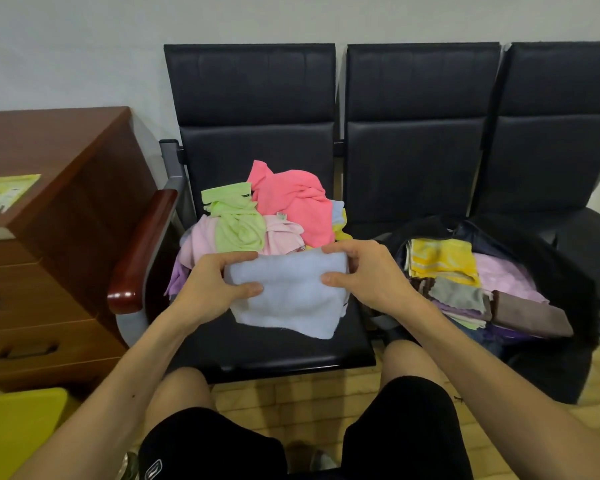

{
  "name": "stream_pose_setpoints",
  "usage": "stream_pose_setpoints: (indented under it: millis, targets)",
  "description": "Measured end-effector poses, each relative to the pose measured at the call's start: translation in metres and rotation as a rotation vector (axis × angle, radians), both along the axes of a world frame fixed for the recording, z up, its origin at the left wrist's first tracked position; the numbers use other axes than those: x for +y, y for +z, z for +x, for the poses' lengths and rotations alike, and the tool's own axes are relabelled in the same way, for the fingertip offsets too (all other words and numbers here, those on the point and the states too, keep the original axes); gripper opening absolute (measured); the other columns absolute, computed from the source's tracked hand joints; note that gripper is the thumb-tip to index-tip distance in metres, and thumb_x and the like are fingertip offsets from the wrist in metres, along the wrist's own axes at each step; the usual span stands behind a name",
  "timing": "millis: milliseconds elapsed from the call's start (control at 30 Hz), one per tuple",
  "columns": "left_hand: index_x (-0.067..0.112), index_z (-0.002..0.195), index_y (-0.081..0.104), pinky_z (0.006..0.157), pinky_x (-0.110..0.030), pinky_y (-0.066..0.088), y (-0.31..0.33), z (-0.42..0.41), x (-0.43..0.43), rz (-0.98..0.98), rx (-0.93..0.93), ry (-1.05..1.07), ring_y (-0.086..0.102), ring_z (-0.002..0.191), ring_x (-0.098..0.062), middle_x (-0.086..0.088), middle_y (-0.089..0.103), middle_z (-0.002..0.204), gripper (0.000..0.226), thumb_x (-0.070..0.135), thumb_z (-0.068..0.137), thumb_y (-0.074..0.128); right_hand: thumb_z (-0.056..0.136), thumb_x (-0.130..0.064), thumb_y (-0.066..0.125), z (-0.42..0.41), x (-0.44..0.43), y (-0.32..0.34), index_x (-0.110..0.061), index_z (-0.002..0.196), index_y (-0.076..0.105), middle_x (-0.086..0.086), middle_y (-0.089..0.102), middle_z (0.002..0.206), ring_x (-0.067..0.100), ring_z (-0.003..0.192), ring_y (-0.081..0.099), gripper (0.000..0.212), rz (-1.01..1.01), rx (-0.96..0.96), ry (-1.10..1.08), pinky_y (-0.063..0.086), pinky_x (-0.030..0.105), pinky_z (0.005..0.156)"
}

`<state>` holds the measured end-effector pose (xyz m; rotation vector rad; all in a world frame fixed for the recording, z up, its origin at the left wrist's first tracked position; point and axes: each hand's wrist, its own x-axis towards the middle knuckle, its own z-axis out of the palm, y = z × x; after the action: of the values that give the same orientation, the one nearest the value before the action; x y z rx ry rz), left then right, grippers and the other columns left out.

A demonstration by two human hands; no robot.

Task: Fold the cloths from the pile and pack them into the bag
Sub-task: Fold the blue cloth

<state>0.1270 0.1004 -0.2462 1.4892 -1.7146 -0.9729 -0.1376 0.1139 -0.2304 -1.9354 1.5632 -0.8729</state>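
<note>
Head view caught both hands on the pale blue cloth [288,296], which lay part-folded on the front of the left seat [274,351], just this side of the pile [267,216]. The left hand [219,285] pinched its edge at nine o'clock, thumb on top and fingers curled behind; the right hand [364,271] pinched the three o'clock edge the same way. So both were closed on fabric, neither one idle.

And what a soft thing it looked: fluffy, limp, light, sagging wherever it was not held. My read was that it would not keep a crease unless pressed flat, and the sensible hold was at the two upper corners or along the doubled edge (a grab at the middle would only bunch it).

Behind, at twelve o'clock from the hands, the pile was a tangle: a coral pink cloth [291,202] on top, a lime green cloth [236,220] to its left, pale pink beneath.

At three o'clock, on the next seat, the dark bag [568,271] gaped open. Inside sat folded pieces: a yellow cloth [440,258] at the back, a grey cloth [458,292] in front of it, a brown cloth [530,317] along the near side, lilac beneath. It looked well filled, with room on top.
</note>
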Motion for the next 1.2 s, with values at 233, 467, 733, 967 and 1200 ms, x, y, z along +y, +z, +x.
stream_pose_setpoints:
  millis: [233, 467, 733, 967, 1200]
  targets:
    - [0.027, 0.112, 0.071, 0.066, -0.008, 0.037, 0.008, 0.001, -0.009, -0.080, -0.242, 0.030, 0.059, 0.094, -0.001, 0.017, 0.066, 0.103, 0.037, 0.035, 0.078, 0.082, 0.091, -0.022, 0.068, 0.000, -0.010, -0.004, -0.017, 0.115, 0.072, -0.003, 0.072, 0.098, 0.012, 0.086, 0.062, 0.025, -0.058, 0.106, 0.028, 0.046, 0.024, 0.072]
    - [0.025, 0.102, 0.074, 0.070, -0.014, 0.044, 0.009, -0.001, -0.007, -0.103, -0.286, 0.004, 0.061, 0.090, -0.001, 0.015, 0.068, 0.094, 0.030, 0.039, 0.076, 0.082, 0.096, -0.027, 0.060, -0.006, -0.009, -0.010, -0.010, 0.094, 0.070, 0.008, 0.068, 0.082, 0.025, 0.076, 0.061, 0.019, -0.034, 0.172, 0.021, 0.052, 0.048, 0.072]
    - [0.022, 0.095, 0.076, 0.080, -0.033, 0.055, 0.010, -0.004, -0.006, -0.148, -0.276, 0.053, 0.065, 0.087, -0.012, 0.008, 0.072, 0.089, 0.031, 0.040, 0.072, 0.085, 0.100, -0.026, 0.056, -0.005, -0.012, -0.015, -0.013, 0.097, 0.066, -0.003, 0.063, 0.089, 0.016, 0.083, 0.058, 0.017, -0.009, 0.173, 0.049, 0.046, 0.032, 0.071]
    - [0.017, 0.085, 0.075, 0.074, -0.026, 0.050, 0.015, -0.008, -0.001, -0.224, -0.200, 0.091, 0.061, 0.083, -0.006, 0.007, 0.067, 0.083, 0.022, 0.029, 0.071, 0.087, 0.104, -0.034, 0.044, -0.013, -0.013, -0.029, -0.011, 0.108, 0.060, 0.009, 0.060, 0.104, 0.023, 0.098, 0.057, 0.028, 0.138, 0.038, 0.127, 0.046, 0.039, 0.087]
    - [0.015, 0.082, 0.071, 0.081, -0.011, 0.041, 0.022, -0.017, 0.003, -0.187, 0.002, -0.038, 0.054, 0.102, 0.009, 0.014, 0.061, 0.107, 0.024, 0.027, 0.069, 0.087, 0.105, -0.037, 0.037, -0.010, -0.002, -0.036, -0.016, 0.115, 0.063, -0.004, 0.073, 0.105, 0.010, 0.103, 0.067, 0.035, 0.402, -0.644, 0.058, 0.052, 0.023, 0.084]
